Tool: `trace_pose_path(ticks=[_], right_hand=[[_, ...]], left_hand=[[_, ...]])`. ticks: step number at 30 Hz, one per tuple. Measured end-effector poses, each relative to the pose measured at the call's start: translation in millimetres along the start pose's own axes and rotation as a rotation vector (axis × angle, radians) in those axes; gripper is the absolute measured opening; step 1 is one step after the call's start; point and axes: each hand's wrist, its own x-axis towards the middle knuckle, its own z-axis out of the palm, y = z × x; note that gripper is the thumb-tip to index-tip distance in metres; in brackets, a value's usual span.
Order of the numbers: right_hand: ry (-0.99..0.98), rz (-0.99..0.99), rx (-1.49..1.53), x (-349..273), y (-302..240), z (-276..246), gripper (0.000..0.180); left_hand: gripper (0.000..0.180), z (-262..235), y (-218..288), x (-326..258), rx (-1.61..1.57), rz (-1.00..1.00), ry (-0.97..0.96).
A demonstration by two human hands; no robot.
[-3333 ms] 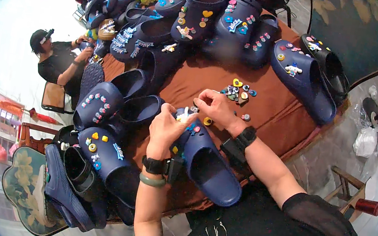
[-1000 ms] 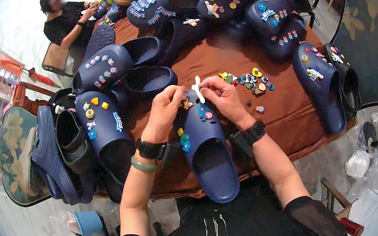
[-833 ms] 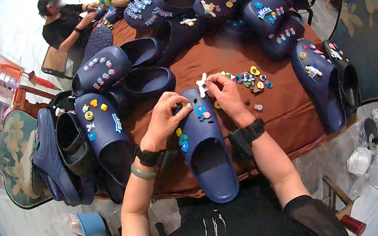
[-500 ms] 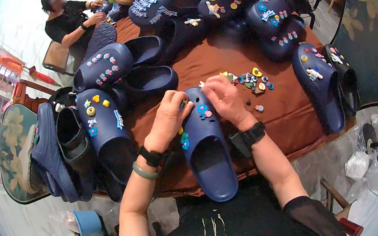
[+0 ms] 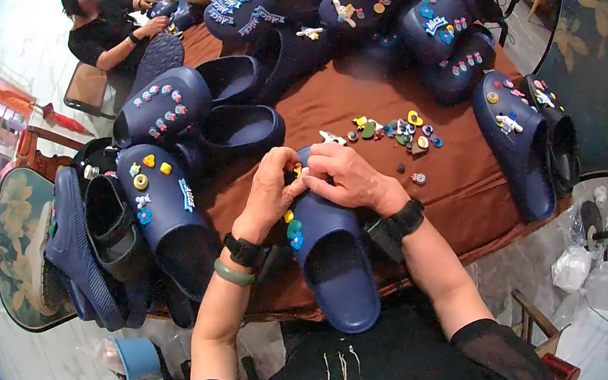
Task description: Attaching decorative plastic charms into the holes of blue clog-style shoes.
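A navy clog [image 5: 342, 274] lies before me on the brown cloth, its toe pointing away. Yellow, green and blue shoe charms sit along its left side; a blue flower charm [image 5: 295, 240] is lowest. My left hand [image 5: 266, 192] is closed at the toe's left edge, pinching a small yellow-orange charm [image 5: 297, 168]. Across the top of the toe lies my right hand [image 5: 349, 179], fingers pressed together against my left fingertips. Whatever the right fingers hold is hidden. Just beyond them rests a white charm [image 5: 331, 138].
Loose charms [image 5: 407, 132] lie in a pile past my right hand. Several decorated navy clogs crowd the left and far side; another clog [image 5: 515, 143] stands right. A person [image 5: 105, 23] works at far left. A blue bin [image 5: 137, 360] is on the floor.
My right hand has moved left and nearer, from the toe's far right onto its top beside my left fingers. It now covers the toe charms, and the white charm beyond shows more fully.
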Motion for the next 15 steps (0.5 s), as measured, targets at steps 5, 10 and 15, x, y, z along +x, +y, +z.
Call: trace_pose_path(ticks=[5,10,15], right_hand=[[0.151,-0.028,0.001,-2,-1,6,0.02],[0.15,0.013,-0.095,-6,0,6,0.025],[0.281,0.13,-0.068,-16,-1,5,0.038]], left_hand=[[0.027,-2,7,4,0.006,0.025,-0.026],[0.026,-3,6,2,0.025,0.026,-0.011],[0.026,-2,6,4,0.011,-0.045,-0.003]])
